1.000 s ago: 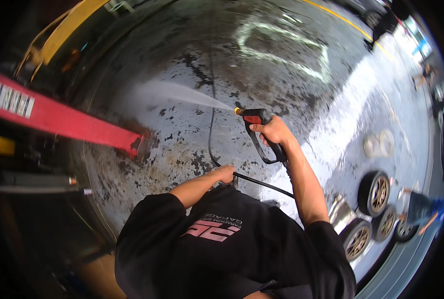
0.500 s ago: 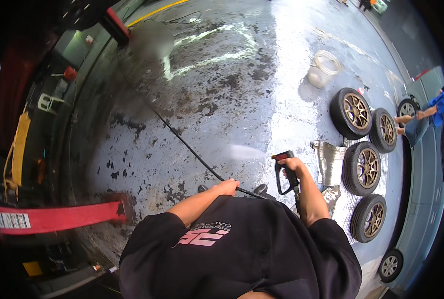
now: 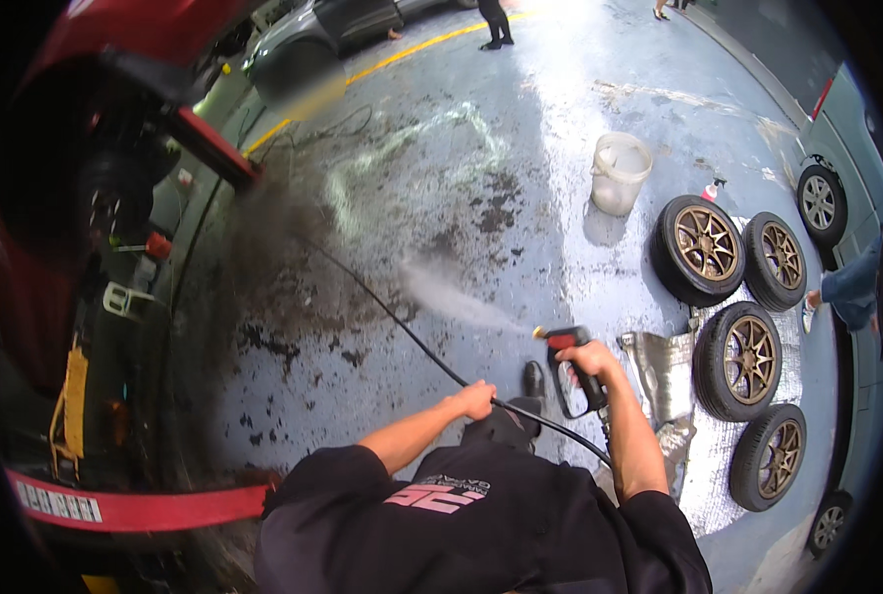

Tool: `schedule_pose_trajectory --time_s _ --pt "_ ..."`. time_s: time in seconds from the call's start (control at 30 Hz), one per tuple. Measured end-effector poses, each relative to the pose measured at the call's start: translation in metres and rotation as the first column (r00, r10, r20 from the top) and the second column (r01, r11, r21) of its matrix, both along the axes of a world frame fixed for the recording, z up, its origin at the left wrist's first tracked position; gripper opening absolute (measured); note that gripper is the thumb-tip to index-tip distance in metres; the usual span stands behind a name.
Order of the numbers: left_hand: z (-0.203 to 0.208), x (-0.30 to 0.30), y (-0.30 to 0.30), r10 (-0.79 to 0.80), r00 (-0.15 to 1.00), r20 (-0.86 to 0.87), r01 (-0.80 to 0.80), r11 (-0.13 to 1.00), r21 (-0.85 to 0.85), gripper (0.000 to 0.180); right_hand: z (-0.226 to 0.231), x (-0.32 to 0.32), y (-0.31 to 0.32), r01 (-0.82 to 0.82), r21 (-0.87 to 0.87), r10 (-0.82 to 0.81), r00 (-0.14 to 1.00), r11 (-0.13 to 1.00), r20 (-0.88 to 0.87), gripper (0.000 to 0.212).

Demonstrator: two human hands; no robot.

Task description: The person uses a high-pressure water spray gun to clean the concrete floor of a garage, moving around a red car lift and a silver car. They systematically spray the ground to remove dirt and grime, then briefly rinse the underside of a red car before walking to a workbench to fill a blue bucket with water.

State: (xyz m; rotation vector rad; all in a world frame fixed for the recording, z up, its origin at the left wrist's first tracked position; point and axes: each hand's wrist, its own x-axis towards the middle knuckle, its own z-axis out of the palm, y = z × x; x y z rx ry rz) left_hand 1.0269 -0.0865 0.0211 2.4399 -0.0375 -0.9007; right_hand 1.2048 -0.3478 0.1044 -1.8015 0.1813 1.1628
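Above wet concrete floor (image 3: 520,178), right hand (image 3: 588,358) grasps spray gun (image 3: 570,366), jetting water leftward; left hand (image 3: 478,399) grips black hose (image 3: 402,322), keeping it clear; wheels (image 3: 704,249) lie flat alongside.

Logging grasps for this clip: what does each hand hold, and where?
Right hand grips the spray gun by its handle; left hand holds the black hose just behind it.
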Motion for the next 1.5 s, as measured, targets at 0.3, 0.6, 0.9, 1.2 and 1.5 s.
schedule_pose_trajectory --time_s 0.3,0.6,0.9,1.2,1.5 --pt "-0.021 0.17 0.006 -0.097 0.992 -0.078 0.099 0.995 0.028 0.042 -0.022 0.183 0.021 -0.096 0.001 0.094 0.978 0.995 0.188 0.026" --pt "0.006 0.314 0.014 -0.092 0.986 -0.137 0.094 0.996 0.007 0.043 0.01 0.345 0.044 -0.126 0.019 0.125 0.992 0.992 0.02 0.024" --pt "-0.027 0.467 0.03 0.112 0.991 -0.075 -0.116 0.992 -0.044 0.042 -0.028 0.52 0.134 -0.63 -0.004 0.629 0.775 0.776 0.056 0.031" --pt "0.02 0.652 0.043 0.431 0.898 -0.083 -0.435 0.9 -0.022 0.042 0.034 0.786 0.196 -0.436 0.032 0.426 0.89 0.9 0.162 0.025" --pt "0.014 0.803 0.144 0.568 0.821 -0.066 -0.571 0.82 -0.04 0.041 0.062 0.881 0.338 -0.783 0.001 0.766 0.608 0.622 0.211 0.029"
